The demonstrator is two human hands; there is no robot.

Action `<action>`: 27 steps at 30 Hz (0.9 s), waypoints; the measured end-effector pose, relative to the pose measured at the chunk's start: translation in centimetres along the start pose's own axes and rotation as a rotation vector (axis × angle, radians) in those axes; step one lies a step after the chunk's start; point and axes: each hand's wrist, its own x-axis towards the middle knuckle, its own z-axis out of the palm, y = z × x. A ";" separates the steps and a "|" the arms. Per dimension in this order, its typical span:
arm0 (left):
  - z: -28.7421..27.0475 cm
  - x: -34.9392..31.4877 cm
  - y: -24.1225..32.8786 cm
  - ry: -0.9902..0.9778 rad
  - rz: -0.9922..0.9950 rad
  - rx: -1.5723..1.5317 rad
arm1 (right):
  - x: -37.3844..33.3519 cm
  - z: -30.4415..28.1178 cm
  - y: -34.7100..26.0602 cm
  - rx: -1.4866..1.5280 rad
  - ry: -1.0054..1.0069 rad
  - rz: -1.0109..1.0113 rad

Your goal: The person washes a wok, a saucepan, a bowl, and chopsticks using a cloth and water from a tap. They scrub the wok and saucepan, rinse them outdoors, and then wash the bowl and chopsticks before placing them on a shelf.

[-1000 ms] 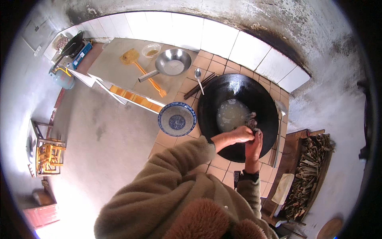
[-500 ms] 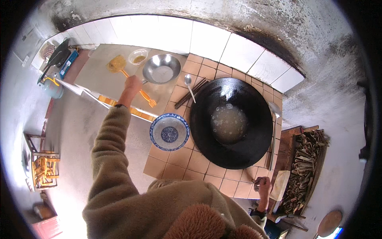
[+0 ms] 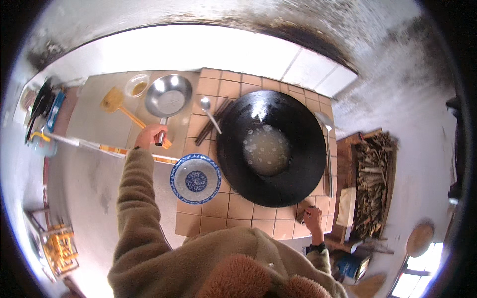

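My left hand (image 3: 150,136) is closed around the handle of a steel dipper (image 3: 171,94), whose round bowl rests at the back of the grey counter. Under that hand runs an orange spatula (image 3: 126,113), lying flat. My right hand (image 3: 313,220) is at the tiled stove's front right edge, fingers bent around a small dark brown thing I cannot make out. Between the hands, a large black wok (image 3: 233,169) holds cloudy liquid (image 3: 268,151) with bubbles. Left of it stands a blue-and-white bowl (image 3: 196,180) with nothing in it.
A metal spoon (image 3: 211,115) and dark chopsticks (image 3: 211,126) lie left of the wok. A long-handled metal turner (image 3: 329,159) lies along its right side. A clear small bowl (image 3: 137,85) with yellowish liquid is beside the dipper. Firewood (image 3: 372,174) is stacked at right.
My left hand has gone from the orange spatula to the dipper's handle. The right hand has moved slightly toward the wok. The whole view has shifted left.
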 end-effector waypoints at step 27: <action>31.4 -11.1 4.2 0.157 0.244 0.774 | 0.3 -3.8 3.8 0.062 -0.221 -0.086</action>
